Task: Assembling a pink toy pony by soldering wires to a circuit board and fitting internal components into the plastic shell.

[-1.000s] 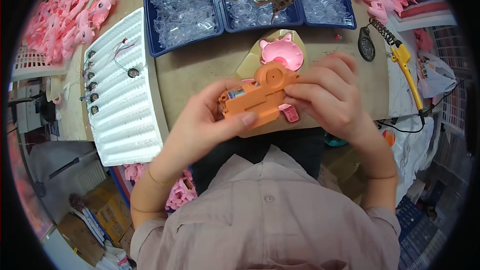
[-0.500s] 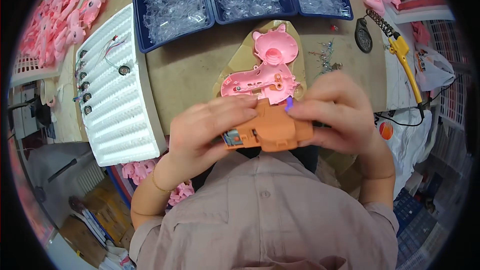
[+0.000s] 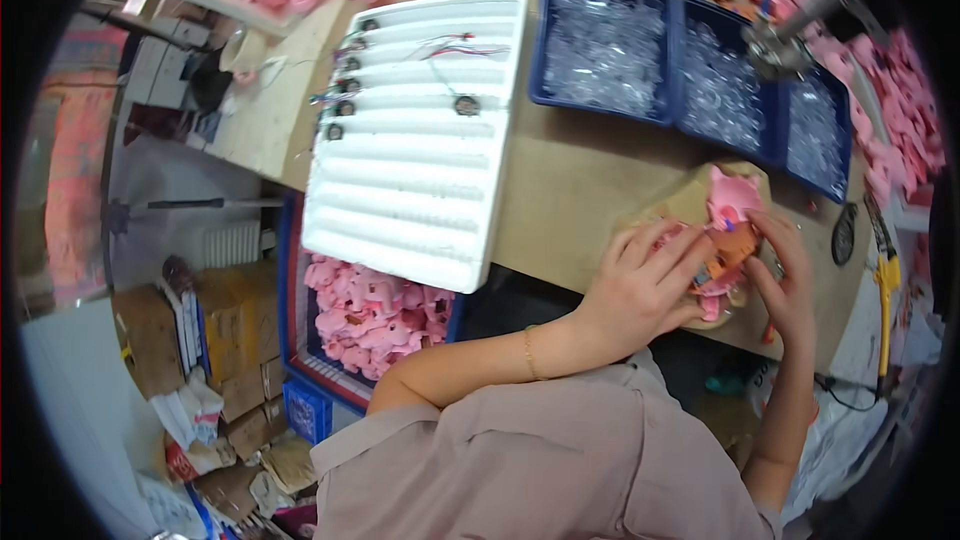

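An orange plastic housing [image 3: 737, 246] sits over the body of a pink animal-shaped toy shell [image 3: 732, 192], whose eared head part shows beyond it. My left hand [image 3: 640, 290] is curled over the left side of the shell and the housing's near left end. With its thumb and fingers, my right hand [image 3: 785, 275] grips the housing's right side. A small purple piece shows at the housing's far edge. Beneath the shell lies a tan pad [image 3: 660, 208]. My fingers hide much of the shell's body, so I cannot tell how deep the housing sits.
Left on the table, a white ridged foam tray [image 3: 400, 180] carries several small round speakers [image 3: 466, 105] with wires. Blue bins [image 3: 607, 105] of clear plastic parts stand at the back. Pink shells fill a crate [image 3: 385, 315] below. A yellow-handled tool [image 3: 884, 310] hangs at the right.
The orange housing has gone from above my lap onto the pink shell, with both hands moving along. The view has swung left, so the table stands further right.
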The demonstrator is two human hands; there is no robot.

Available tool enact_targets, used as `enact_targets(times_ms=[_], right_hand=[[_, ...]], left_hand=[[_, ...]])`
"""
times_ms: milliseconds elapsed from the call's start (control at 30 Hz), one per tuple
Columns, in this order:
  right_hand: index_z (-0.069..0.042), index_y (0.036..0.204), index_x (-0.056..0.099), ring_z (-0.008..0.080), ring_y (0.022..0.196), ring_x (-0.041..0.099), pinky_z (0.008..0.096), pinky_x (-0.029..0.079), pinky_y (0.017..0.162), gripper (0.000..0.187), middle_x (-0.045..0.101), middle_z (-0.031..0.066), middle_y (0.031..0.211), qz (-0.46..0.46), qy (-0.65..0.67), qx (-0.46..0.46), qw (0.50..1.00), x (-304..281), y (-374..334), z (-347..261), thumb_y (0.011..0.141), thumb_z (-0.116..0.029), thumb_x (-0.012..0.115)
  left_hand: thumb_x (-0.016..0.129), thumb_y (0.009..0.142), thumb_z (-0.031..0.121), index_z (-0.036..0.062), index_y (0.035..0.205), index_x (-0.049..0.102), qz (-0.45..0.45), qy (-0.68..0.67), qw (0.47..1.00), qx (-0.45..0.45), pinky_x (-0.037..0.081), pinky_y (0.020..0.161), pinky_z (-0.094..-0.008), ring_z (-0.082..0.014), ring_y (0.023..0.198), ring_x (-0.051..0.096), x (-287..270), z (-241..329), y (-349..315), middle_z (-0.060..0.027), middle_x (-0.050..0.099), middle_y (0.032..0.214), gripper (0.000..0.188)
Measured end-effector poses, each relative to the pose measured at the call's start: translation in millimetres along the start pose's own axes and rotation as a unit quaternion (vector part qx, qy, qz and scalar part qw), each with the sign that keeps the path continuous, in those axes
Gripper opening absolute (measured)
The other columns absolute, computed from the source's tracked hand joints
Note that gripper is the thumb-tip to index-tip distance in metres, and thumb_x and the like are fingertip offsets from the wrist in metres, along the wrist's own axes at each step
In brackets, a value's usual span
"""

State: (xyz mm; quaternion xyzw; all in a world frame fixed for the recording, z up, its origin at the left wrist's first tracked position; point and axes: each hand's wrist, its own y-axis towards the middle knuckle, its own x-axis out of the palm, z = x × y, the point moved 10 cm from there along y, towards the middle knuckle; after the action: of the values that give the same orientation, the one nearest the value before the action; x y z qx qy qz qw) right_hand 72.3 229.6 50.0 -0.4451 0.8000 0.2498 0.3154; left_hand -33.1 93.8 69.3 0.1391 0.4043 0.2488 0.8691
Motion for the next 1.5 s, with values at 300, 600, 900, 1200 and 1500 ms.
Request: enact_targets(times_ms=[300,600,900,1200,1500], right_hand=[[0.002,0.102,0.062,0.0265,0.1,0.057,0.0357,0.041,0.091,0.023,0.063,0.0127,0.102,0.076,0.013,0.069,0.995,-26,-13,-31,0.08,0.001,0.056],[0.002,0.094,0.063,0.0272,0.086,0.058,0.0371,0.043,0.084,0.017,0.064,0.0122,0.089,0.067,-0.007,-0.004,0.998,-7,2,-72,0.077,0.001,0.058],[0.0,0.09,0.065,0.0251,0.075,0.059,0.0345,0.046,0.072,0.015,0.064,0.0098,0.083,0.022,0.087,-0.068,0.994,13,3,-129,0.076,0.003,0.061],[0.004,0.105,0.061,0.007,0.074,0.059,0.0204,0.049,0.065,0.021,0.064,0.0034,0.085,-0.048,0.555,0.253,0.791,84,34,-82,0.085,-0.003,0.064],[0.003,0.1,0.061,0.0071,0.071,0.057,0.0211,0.045,0.062,0.015,0.063,0.0044,0.084,-0.001,0.533,0.228,0.815,69,21,-73,0.089,-0.008,0.062]], left_hand=[[0.065,0.081,0.032,0.0029,0.086,0.073,0.005,0.352,0.906,-0.234,0.051,0.069,-0.0407,-0.0314,0.073,0.066,-199,-257,81,-0.0156,0.068,0.075,0.03],[0.072,0.078,0.034,0.0013,0.087,0.067,-0.076,0.075,0.923,-0.37,0.048,0.065,-0.0274,-0.0155,0.069,0.062,-162,-325,60,-0.0071,0.066,0.077,0.034],[0.063,0.086,0.008,0.0002,0.111,0.053,0.07,-0.499,0.8,-0.327,0.045,0.079,-0.0232,-0.0104,0.087,0.058,-151,-161,34,-0.0059,0.064,0.092,0.029],[0.061,0.085,-0.007,0.0005,0.108,0.049,0.045,-0.576,0.74,-0.346,0.048,0.085,-0.0236,-0.0121,0.096,0.058,-48,-68,-30,-0.0069,0.059,0.1,0.027],[0.061,0.088,-0.002,-0.0007,0.122,0.048,0.031,-0.611,0.711,-0.346,0.051,0.082,-0.0262,-0.0148,0.096,0.062,-24,-63,-25,-0.0118,0.064,0.106,0.037]])
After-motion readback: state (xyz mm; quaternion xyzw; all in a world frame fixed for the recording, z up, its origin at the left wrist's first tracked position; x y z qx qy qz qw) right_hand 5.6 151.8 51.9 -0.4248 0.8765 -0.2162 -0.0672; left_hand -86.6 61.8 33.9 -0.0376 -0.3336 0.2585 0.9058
